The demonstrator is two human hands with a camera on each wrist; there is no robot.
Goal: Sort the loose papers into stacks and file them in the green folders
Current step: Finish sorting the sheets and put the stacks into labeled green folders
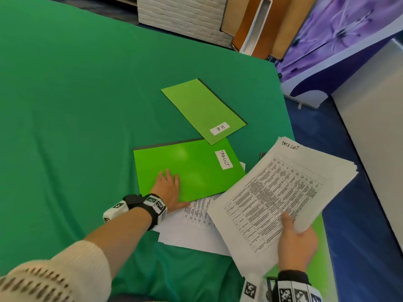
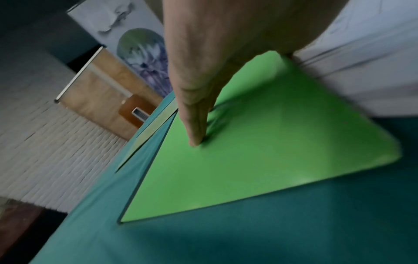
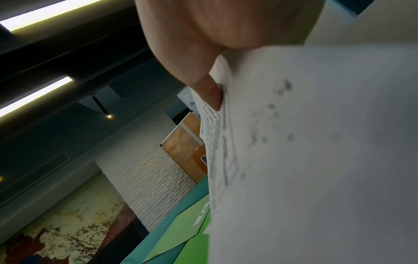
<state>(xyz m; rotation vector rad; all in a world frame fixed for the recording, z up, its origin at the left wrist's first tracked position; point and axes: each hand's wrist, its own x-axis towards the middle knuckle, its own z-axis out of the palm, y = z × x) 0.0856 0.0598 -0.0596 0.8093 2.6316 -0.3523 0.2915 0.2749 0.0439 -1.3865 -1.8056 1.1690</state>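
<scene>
Papers (image 1: 281,192) headed "TASK LIST" sit pinched in my right hand (image 1: 297,245), while my left hand (image 1: 169,189) lies flat on the matching green folder (image 1: 196,171).

My right thumb presses on top of the printed stack, the other fingers curled beneath it, and the sheets hang above the counter (image 1: 65,105) near its right edge. My left fingers (image 2: 194,125) are straight, pressing the closed folder labelled "TASK LIST", which lies on the green cloth and overlaps more loose sheets (image 1: 196,229) spread just in front of me. A second green folder (image 1: 202,110), labelled "H.R.", lies closed just beyond, its corner lapping over the first.
</scene>
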